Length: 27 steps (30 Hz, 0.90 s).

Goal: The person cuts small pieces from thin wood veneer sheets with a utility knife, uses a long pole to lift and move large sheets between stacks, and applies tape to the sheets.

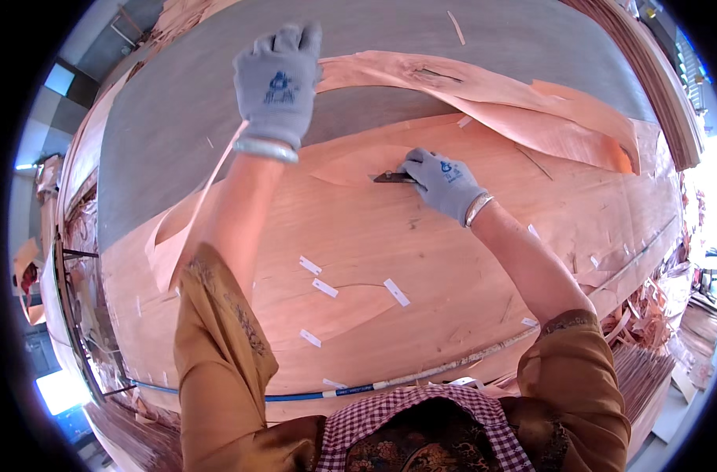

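Observation:
A large sheet of thin pinkish-tan wood veneer (pixel 358 252) covers the near part of the work surface. My left hand (pixel 278 86), in a grey glove, is raised at the far left with its fingers curled round a torn veneer strip (pixel 484 86). That strip arches away to the right, and a narrow part hangs down beside my left forearm. Over the middle of the sheet, my gloved right hand (pixel 446 182) grips a cutting knife (pixel 394 178). Its dark, flat blade points left and lies close to the veneer; whether it touches is unclear.
Several small white tape pieces (pixel 396 293) stick to the sheet. Beyond it lies a smooth grey surface (pixel 185 141). A blue and white rod (pixel 358 390) runs along the near edge. Veneer scraps (pixel 641 318) heap at the right, and stacked sheets (pixel 649 71) rise at the far right.

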Tool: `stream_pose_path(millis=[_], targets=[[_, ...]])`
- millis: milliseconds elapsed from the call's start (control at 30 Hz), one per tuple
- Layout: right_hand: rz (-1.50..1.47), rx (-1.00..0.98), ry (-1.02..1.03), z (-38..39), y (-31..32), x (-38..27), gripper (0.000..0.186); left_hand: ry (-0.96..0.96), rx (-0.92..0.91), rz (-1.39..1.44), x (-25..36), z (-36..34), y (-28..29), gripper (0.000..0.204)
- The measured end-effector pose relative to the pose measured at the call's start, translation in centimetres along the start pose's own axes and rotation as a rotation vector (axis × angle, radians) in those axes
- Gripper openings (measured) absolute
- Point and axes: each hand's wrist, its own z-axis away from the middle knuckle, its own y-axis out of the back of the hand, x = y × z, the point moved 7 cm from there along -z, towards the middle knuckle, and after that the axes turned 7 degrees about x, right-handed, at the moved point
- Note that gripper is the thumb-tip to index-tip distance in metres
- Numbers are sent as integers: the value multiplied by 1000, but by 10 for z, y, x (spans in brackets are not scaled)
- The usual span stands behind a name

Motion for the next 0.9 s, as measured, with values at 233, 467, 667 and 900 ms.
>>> stream_pose_path(millis=[233, 467, 667, 900], targets=[[-40, 71, 41, 16, 15, 3, 32, 165, -200, 820, 72, 118, -62, 27], [238, 265, -133, 19, 65, 51, 72, 104, -94, 688, 80, 136, -65, 32], [137, 309, -261, -8, 66, 155, 85, 100, -120, 615, 88, 137, -67, 35], [142, 282, -276, -58, 76, 150, 44, 109, -142, 656, 82, 139, -64, 35]])
